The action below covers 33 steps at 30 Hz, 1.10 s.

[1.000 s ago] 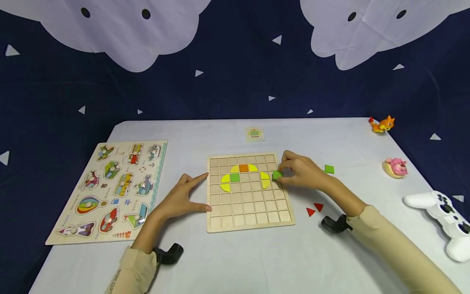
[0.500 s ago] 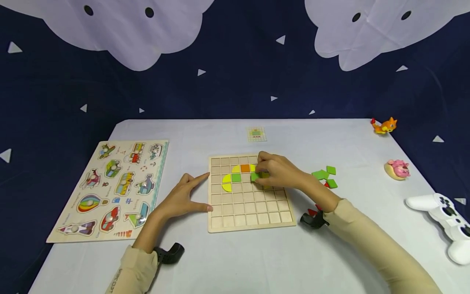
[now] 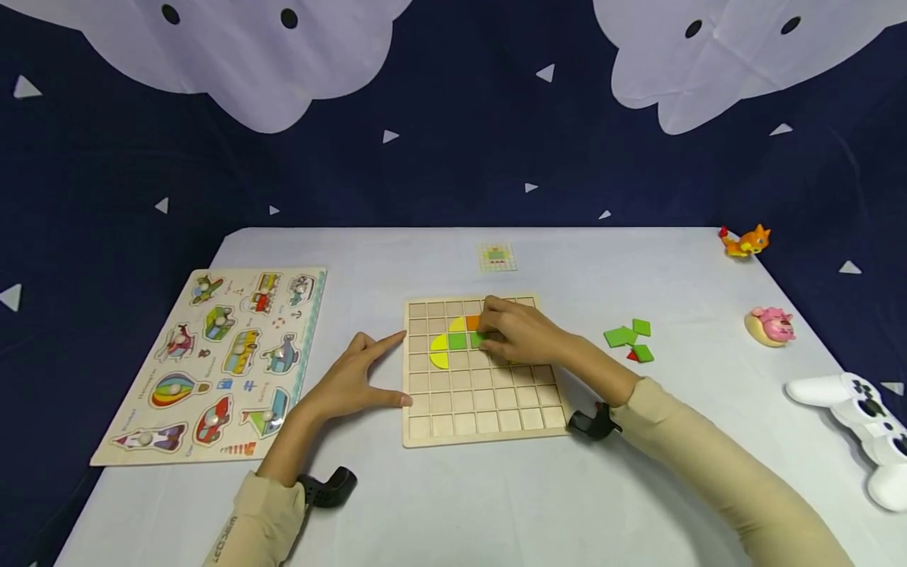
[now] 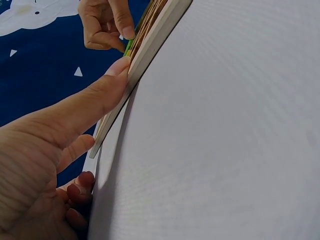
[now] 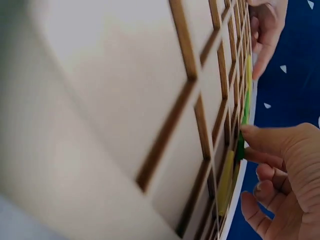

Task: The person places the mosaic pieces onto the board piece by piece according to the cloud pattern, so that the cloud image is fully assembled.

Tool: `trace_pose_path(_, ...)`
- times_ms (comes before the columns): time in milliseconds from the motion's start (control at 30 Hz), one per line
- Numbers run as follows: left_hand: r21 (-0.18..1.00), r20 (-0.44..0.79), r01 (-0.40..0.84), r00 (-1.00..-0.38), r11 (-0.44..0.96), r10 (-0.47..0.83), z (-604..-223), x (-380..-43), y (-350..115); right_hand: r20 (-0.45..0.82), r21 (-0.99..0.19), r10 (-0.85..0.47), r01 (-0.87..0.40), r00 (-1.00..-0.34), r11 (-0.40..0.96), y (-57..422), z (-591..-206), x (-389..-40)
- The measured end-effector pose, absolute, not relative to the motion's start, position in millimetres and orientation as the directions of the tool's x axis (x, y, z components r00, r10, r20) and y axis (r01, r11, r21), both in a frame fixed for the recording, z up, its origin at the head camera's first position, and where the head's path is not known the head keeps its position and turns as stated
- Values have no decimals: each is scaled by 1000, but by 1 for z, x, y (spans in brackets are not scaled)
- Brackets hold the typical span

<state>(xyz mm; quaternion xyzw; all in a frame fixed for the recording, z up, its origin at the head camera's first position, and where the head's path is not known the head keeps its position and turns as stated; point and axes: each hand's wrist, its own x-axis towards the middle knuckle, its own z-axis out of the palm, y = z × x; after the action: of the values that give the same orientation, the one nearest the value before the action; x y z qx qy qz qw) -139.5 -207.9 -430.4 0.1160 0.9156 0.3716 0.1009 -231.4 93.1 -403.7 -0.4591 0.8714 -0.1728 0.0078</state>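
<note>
A wooden grid board [image 3: 464,403] lies on the table. My left hand [image 3: 347,384] rests at its left side, thumb and index finger spread and touching the edge; in the left wrist view the thumb [image 4: 82,110] presses the rim. My right hand [image 3: 523,331] pinches a green square tile [image 3: 476,339] at a cell in the board's upper part. Directly left of it sits another green square [image 3: 457,341]. Yellow rounded pieces [image 3: 439,360] and an orange square [image 3: 472,323] lie in neighbouring cells. In the right wrist view, thumb and finger meet at the green tile [image 5: 241,146]; a yellow piece [image 5: 226,182] shows nearby.
Several loose green squares [image 3: 620,337] and a red piece [image 3: 632,356] lie right of the board. Behind it is a small pattern card [image 3: 497,257]. A vehicle puzzle board [image 3: 212,362] lies left. Toy figures [image 3: 771,325] and a white game controller [image 3: 860,425] lie at the right.
My right hand has carried the green square tile leftward from the board's right edge to the cell beside the other green square. The left hand has stayed at the board's edge.
</note>
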Motion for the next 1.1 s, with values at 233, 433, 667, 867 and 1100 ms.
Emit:
trace_pose_path(233, 697, -91, 148, -952, 702, 291, -427, -140, -206, 151, -359, -799, -786, -582, 504, 92, -402, -230)
trace_pose_path(433, 690, -86, 155, -952, 707, 293, -428, -139, -206, 147, -314, -788, -784, -598, 536, 90, -402, -226)
trace_pose_path(667, 687, -92, 148, -954, 712, 287, -430, -139, -206, 203, -174, -784, -810, -586, 560, 99, -400, -219)
trace_pose_path(867, 683, -88, 153, -954, 714, 288, -431, -138, -206, 240, -253, -711, -750, -661, 611, 138, -396, -220)
trace_pose_path(1100, 683, -88, 154, -953, 714, 290, -430, -138, -207, 234, -277, -611, -655, -756, 703, 201, -400, -214)
